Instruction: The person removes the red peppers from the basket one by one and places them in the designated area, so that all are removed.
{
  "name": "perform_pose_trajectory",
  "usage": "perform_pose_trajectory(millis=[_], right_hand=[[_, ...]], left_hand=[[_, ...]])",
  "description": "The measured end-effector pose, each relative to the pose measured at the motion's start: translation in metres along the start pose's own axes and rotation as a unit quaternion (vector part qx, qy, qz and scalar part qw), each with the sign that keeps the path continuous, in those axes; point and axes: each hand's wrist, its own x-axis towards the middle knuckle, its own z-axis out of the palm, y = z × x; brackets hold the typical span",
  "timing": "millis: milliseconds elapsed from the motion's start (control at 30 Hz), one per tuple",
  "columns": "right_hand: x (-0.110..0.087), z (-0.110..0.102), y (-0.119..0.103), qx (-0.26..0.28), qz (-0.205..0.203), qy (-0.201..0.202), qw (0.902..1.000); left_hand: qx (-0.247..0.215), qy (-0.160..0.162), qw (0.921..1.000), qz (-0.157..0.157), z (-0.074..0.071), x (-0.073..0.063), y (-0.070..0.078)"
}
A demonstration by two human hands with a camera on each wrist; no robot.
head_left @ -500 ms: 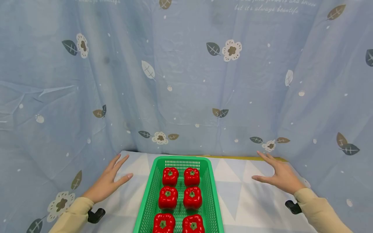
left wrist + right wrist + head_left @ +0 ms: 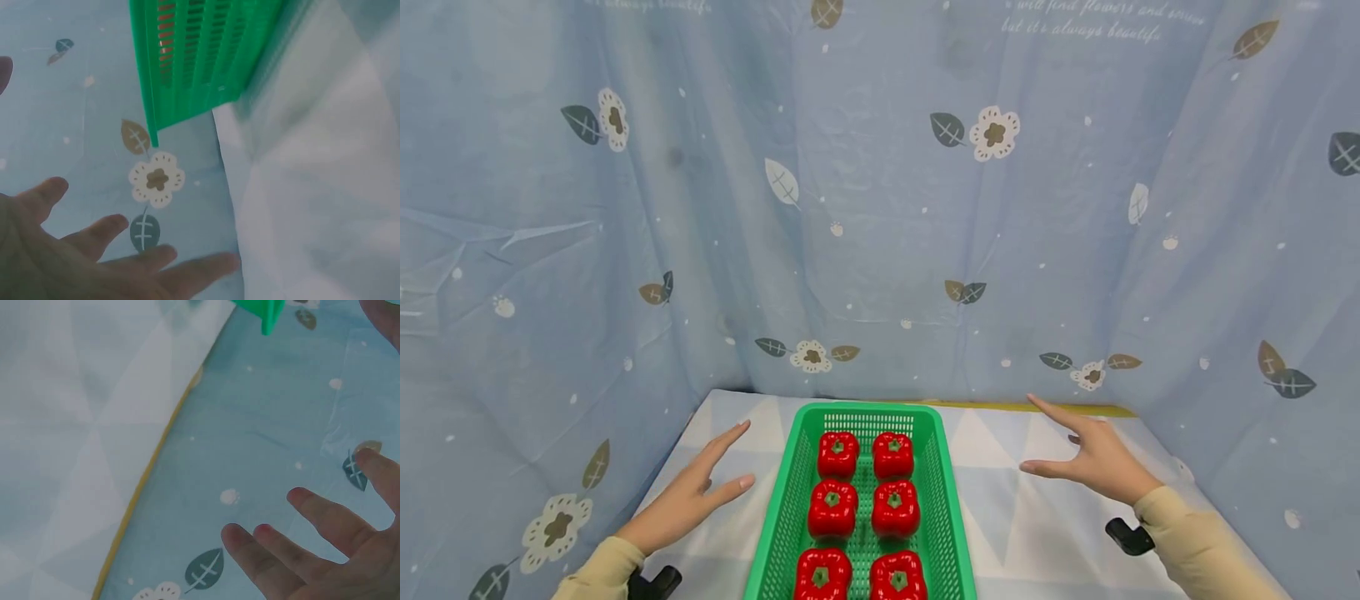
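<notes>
A green plastic basket [image 2: 957, 533] with slotted walls stands on the table, several red bell peppers [image 2: 895, 509] set in two columns inside it. To its left, my left hand [image 2: 688, 497] hovers with fingers straight and thumb spread, touching nothing. On the other side, my right hand [image 2: 1101, 460] is held in the air over the table, farther from the basket, its thumb apart from the fingers and nothing in it. The left wrist view has the basket's corner [image 2: 194, 69] above the spread left fingers [image 2: 206, 269]. Only a green tip of the basket [image 2: 269, 315] appears in the right wrist view.
The table [image 2: 1037, 533] wears a white and pale blue cloth with triangles. A yellow strip [image 2: 1000, 407] runs along its far edge. Blue curtains [image 2: 880, 208] with flowers and leaves surround the back and both sides. The basket's near end is cut off by the frame.
Both hands have moved inward towards the basket, the right one by more. The left hand has also dropped slightly, its fingers now closer together. Basket and peppers have stayed put.
</notes>
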Motion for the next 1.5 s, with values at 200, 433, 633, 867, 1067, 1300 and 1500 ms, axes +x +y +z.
perform_pose_trajectory(millis=[200,433,633,867,1067,1300,1500], right_hand=[[0.003,0.007,-0.014,0.043,-0.017,0.001,0.9989],[0.004,0.011,-0.031,0.088,-0.031,0.009,0.9956],[0.006,0.016,-0.043,0.142,-0.035,-0.005,0.9892],[0.006,0.027,-0.056,0.215,-0.033,-0.035,0.9754],[0.006,0.033,-0.068,0.261,-0.040,-0.059,0.9627],[0.007,0.044,-0.078,0.319,-0.065,-0.088,0.9416],[0.006,0.056,-0.090,0.368,-0.088,-0.119,0.9180]], left_hand=[[-0.060,-0.039,0.9967,-0.040,0.007,-0.006,0.003],[-0.101,-0.063,0.9917,-0.048,0.022,-0.013,0.006],[-0.128,-0.086,0.9876,-0.031,0.034,-0.019,0.008],[-0.188,-0.131,0.9730,-0.027,0.043,-0.023,0.004],[-0.252,-0.173,0.9517,-0.023,0.048,-0.026,0.001],[-0.282,-0.190,0.9396,-0.039,0.054,-0.026,-0.004],[-0.288,-0.196,0.9368,-0.032,0.058,-0.027,-0.005]])
